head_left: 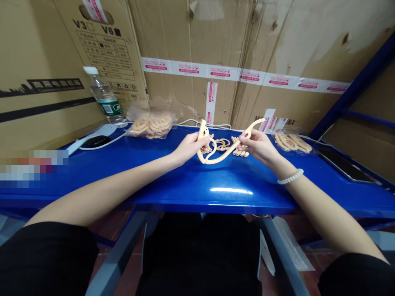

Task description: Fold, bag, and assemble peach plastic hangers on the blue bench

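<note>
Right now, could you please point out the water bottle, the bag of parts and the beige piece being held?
water bottle [108,109], head view, on its green label.
bag of parts [151,123], head view, on its middle.
beige piece [221,157], head view, on its lower curve.

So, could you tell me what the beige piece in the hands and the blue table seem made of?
Beige piece: probably moulded plastic, matt, with even colour and thin curved arms. Blue table: likely painted metal, glossy, reflecting a light.

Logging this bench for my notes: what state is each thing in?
Left hand: gripping beige plastic piece.
Right hand: pinching the same piece's other end.
Water bottle: upright, capped.
Bag: lying, filled with beige parts.
Loose parts: lying on blue table.
</note>
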Tool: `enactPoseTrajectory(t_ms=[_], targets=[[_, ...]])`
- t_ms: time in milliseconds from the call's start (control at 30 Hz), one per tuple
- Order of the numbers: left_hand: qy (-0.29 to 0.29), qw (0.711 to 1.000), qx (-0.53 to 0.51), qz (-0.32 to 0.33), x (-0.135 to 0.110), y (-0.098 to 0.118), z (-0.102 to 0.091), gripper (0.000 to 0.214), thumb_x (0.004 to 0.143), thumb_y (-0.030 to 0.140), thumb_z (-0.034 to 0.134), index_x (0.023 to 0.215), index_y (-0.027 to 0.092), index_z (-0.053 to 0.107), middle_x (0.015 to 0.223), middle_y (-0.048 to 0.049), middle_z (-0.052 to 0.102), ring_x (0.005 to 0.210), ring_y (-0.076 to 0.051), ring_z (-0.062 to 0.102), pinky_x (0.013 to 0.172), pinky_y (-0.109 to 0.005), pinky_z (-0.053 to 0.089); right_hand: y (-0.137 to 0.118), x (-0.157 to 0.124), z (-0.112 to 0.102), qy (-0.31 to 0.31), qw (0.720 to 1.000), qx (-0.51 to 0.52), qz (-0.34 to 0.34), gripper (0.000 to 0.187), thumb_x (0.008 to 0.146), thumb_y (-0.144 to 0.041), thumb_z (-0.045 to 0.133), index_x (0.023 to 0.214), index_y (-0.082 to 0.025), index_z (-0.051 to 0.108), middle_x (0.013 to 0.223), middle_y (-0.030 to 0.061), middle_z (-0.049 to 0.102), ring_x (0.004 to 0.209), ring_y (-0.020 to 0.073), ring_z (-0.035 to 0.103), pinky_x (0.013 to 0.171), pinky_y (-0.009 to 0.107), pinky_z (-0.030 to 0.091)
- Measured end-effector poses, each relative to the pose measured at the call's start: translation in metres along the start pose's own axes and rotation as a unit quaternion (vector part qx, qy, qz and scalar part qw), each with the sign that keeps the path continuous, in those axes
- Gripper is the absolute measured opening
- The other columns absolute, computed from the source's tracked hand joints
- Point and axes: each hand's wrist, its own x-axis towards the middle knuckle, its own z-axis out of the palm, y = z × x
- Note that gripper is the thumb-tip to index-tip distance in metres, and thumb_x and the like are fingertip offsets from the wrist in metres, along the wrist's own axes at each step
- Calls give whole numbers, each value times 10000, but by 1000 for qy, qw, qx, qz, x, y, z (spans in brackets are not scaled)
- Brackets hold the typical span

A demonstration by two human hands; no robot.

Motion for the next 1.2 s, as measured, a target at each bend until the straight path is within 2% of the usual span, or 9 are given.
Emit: enactPoseTrajectory(t_ms=[133, 233, 300, 400, 533, 667, 833, 1033, 1200], targets=[[-126, 989, -54, -62, -4, 2, 3, 356, 823, 443, 746, 988, 130, 712, 1012, -123, 748, 927, -226, 728, 848, -370, 597, 7, -3, 11, -33, 999, -24, 9, 472, 589, -406, 986, 858, -162, 684, 803, 44, 730, 763, 175, 736, 720, 295, 640], [-236, 960, -95, -116, -6, -1, 5, 470, 827, 547, 749, 1078, 153, 696, 1125, -158, 746, 916, -258, 756, 748, -365, 608, 11, -6, 18, -37, 998, -43, -1, 454, 586, -429, 979, 849, -158, 728, 804, 56, 745, 745, 184, 730, 735, 334, 650], [-275, 944, -119, -142, -7, -4, 8, 496, 861, 633, 690, 1015, 164, 651, 1114, -161, 750, 815, -241, 766, 634, -316, 583, 12, -8, 21, -49, 996, -72, -21, 423, 589, -441, 970, 824, -164, 755, 829, 60, 751, 749, 189, 722, 728, 346, 652], [-268, 945, -112, -148, -11, -8, 11, 466, 879, 625, 686, 970, 189, 549, 986, -114, 768, 624, -177, 725, 495, -232, 484, 13, -9, 25, -84, 986, -127, -67, 362, 639, -469, 933, 782, -171, 786, 882, 75, 753, 761, 197, 706, 677, 339, 640], [-269, 957, -28, -108, -16, -10, 14, 393, 903, 503, 699, 1109, 211, 536, 832, -37, 756, 479, -118, 605, 446, -208, 406, 13, -10, 27, -108, 966, -194, -129, 304, 755, -493, 854, 830, -201, 813, 901, 88, 759, 813, 228, 698, 691, 366, 616], [-260, 957, 128, 15, -18, -11, 13, 312, 1012, 481, 491, 982, 196, 613, 724, -3, 689, 571, -137, 600, 544, -244, 457, 12, -13, 26, -120, 940, -251, -198, 246, 836, -480, 804, 843, -234, 814, 876, 80, 765, 865, 245, 690, 821, 421, 587], [-232, 915, 293, 152, -15, -9, 7, 362, 1018, 398, 409, 834, 188, 640, 746, -25, 656, 741, -190, 619, 737, -304, 478, 9, -16, 25, -160, 877, -340, -299, 286, 984, -465, 643, 906, -246, 810, 919, 97, 754, 875, 244, 684, 829, 423, 558], [-239, 893, 336, 179, -14, -10, 4, 376, 1029, 390, 361, 816, 193, 600, 788, -38, 659, 735, -192, 599, 726, -306, 445, 10, -18, 24, -179, 808, -430, -362, 357, 1064, -370, 475, 952, -251, 793, 904, 108, 728, 839, 238, 647, 752, 387, 498], [-247, 890, 341, 177, -13, -9, 4, 369, 1031, 390, 360, 821, 195, 593, 795, -36, 656, 750, -191, 605, 737, -301, 452, 10, -20, 23, -197, 786, -447, -379, 402, 1092, -325, 399, 949, -259, 769, 880, 93, 704, 801, 229, 607, 751, 387, 486]])
